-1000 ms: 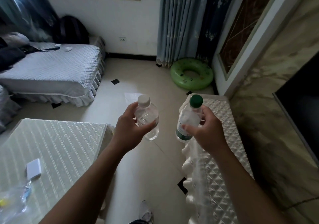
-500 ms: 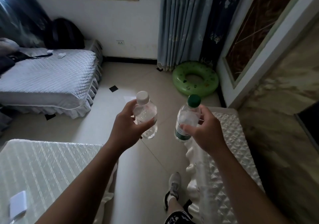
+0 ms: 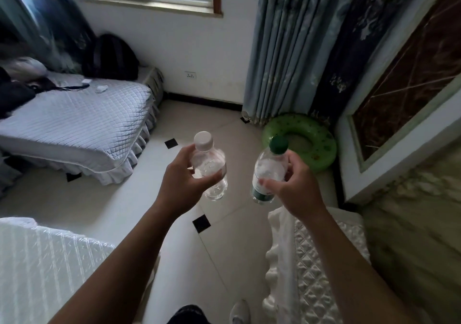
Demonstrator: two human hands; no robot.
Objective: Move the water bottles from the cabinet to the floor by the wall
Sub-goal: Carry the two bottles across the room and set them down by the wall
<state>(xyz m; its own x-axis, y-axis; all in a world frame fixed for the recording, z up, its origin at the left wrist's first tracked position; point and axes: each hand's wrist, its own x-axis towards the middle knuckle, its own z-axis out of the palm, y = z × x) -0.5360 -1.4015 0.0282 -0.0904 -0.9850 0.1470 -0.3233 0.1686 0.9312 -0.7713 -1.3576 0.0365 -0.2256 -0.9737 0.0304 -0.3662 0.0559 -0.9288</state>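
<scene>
Carry phase: the left hand [image 3: 184, 181] curls fingers and thumb round the white-capped bottle [image 3: 212, 174], the right hand [image 3: 295, 190] round the green-capped bottle [image 3: 268, 171], both near upright in mid-air above the floor [image 3: 204, 116], well apart from the wall [image 3: 204, 49]. Best practice is probably to lower each base-first beside the wall, clear of the green swim ring [image 3: 323, 149].

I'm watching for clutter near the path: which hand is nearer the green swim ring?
Right. The right hand, gripping the green-capped bottle, overlaps the near edge of the swim ring in the view; the left hand, gripping the white-capped bottle, is farther to its left.
</scene>
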